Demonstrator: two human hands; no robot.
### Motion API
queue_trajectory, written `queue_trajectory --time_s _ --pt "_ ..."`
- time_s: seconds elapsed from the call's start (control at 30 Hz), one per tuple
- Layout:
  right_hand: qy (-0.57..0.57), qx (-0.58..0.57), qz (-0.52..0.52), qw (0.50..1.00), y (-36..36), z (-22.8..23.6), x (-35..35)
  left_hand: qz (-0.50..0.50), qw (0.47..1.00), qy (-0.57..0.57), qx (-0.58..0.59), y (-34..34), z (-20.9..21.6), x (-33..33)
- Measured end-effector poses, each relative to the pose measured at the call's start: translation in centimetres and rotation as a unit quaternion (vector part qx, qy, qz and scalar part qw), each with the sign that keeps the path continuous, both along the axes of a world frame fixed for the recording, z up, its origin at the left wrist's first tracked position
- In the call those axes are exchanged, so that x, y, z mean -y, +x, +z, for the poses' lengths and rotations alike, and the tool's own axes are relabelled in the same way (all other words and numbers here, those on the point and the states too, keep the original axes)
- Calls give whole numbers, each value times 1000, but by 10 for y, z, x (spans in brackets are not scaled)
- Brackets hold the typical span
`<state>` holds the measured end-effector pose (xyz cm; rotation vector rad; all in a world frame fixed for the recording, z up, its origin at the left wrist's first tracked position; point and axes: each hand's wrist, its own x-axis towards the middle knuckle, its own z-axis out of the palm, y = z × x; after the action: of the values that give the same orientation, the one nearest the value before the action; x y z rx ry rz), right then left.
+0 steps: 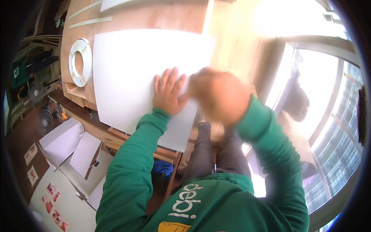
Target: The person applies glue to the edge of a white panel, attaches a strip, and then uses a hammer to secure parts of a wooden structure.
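A large white board point(135, 77) lies flat on the wooden workbench, its near corner reaching past the bench edge. My left hand point(168, 91) rests palm down on it near its right side, fingers stretched out and slightly spread. Just to the right, my right hand point(216, 91) is at the board's right edge, smeared by motion. Its fingers are too blurred to show whether they hold anything. Both forearms come up in green sleeves.
On the bench point(154, 15), left of the board, lies a roll of white edging strip point(88, 63). Thin pale strips point(91, 22) are farther back. Two small fans point(44, 120) and white panels point(62, 141) stand at the left. A bright window point(328, 116) is on the right.
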<state>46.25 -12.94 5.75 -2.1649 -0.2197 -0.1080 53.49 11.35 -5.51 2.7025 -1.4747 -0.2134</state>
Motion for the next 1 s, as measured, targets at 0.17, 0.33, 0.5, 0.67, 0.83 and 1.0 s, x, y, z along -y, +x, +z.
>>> queue_trajectory --time_s 0.17,0.33,0.5,0.67,0.83,1.0 --pt "3 28 134 991 40 176 -17 -21 998 42 -41 5 35 4" --pt "113 49 169 978 48 227 -27 21 996 -69 -59 1 15 4" --pt "135 0 154 979 49 231 -27 24 993 -88 -79 -5 16 20" --pt "191 -155 254 935 84 228 -35 39 995 -66 -70 5 16 -12" --pt "53 -104 118 986 89 170 -15 27 996 -32 -80 11 70 -2" --pt "-61 -54 67 994 184 7 7 48 989 -91 -108 4 19 0"
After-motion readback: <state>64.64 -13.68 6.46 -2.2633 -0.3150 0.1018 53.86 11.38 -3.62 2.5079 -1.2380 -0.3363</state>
